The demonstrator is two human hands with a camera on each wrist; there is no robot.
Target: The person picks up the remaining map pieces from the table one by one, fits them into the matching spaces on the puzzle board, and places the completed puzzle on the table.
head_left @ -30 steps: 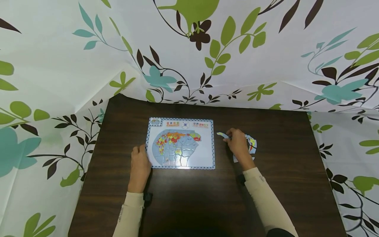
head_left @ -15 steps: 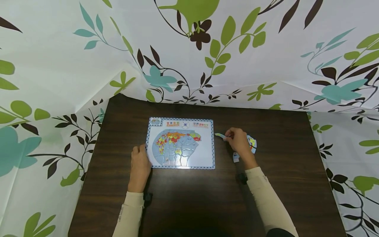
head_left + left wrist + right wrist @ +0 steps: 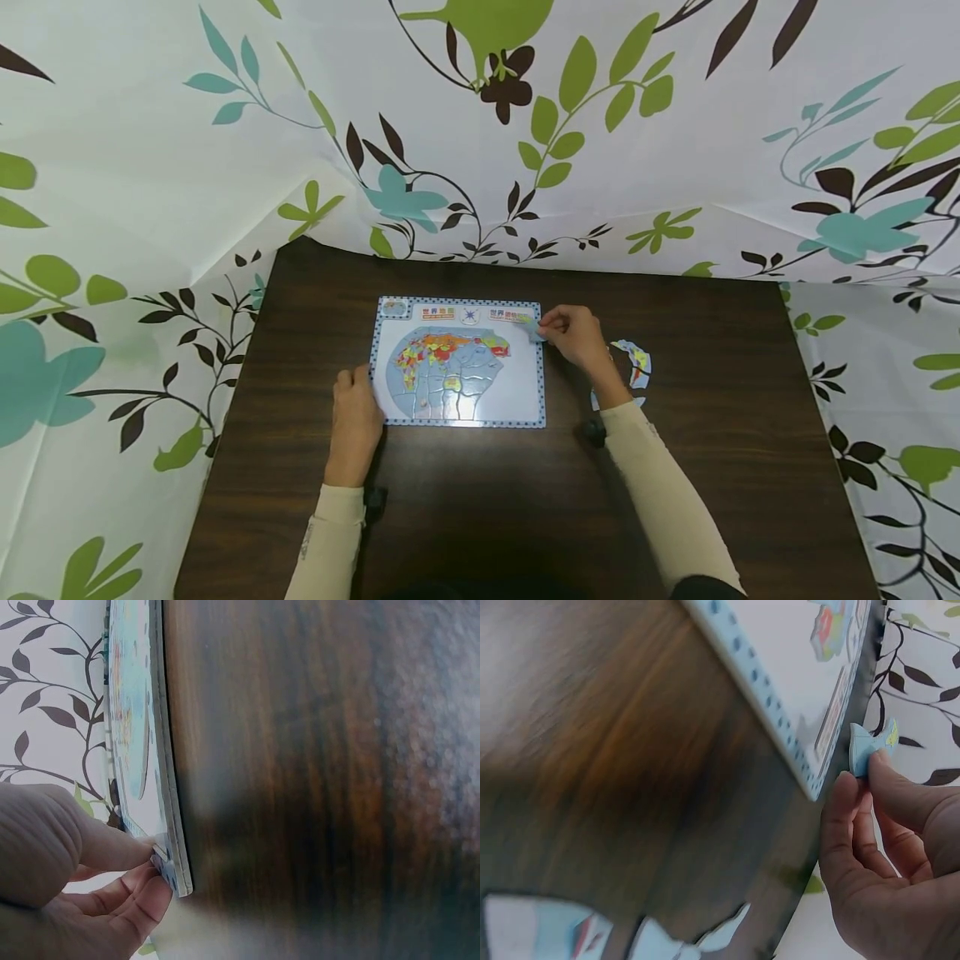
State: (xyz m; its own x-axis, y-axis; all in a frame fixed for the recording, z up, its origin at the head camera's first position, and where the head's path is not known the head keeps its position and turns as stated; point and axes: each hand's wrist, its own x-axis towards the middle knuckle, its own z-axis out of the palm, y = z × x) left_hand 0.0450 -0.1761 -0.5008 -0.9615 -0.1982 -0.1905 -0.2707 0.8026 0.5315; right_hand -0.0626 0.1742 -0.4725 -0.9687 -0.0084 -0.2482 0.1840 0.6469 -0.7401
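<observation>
A world-map jigsaw board [image 3: 517, 392] with a blue dotted border lies on the table, part of its map filled with joined pieces. At the board's left edge, near its front corner, my left hand [image 3: 356, 427] grips the rim. In the left wrist view the thumb [image 3: 120, 846] of that hand lies on the border, with the fingers at the board's side. My right hand [image 3: 573, 337] pinches a light-blue puzzle piece [image 3: 866, 746] with a yellow-green patch between thumb and forefinger. The piece is held above the board's upper right corner.
Several loose puzzle pieces [image 3: 640, 365] lie on the dark wooden table [image 3: 712, 417] right of the board, partly hidden by the right wrist. A leaf-patterned white sheet [image 3: 465, 142] rises behind the table and hangs along both sides.
My right hand has moved left and away from me with the pinched puzzle piece, from beside the board to over its right edge. My left hand has stayed in place.
</observation>
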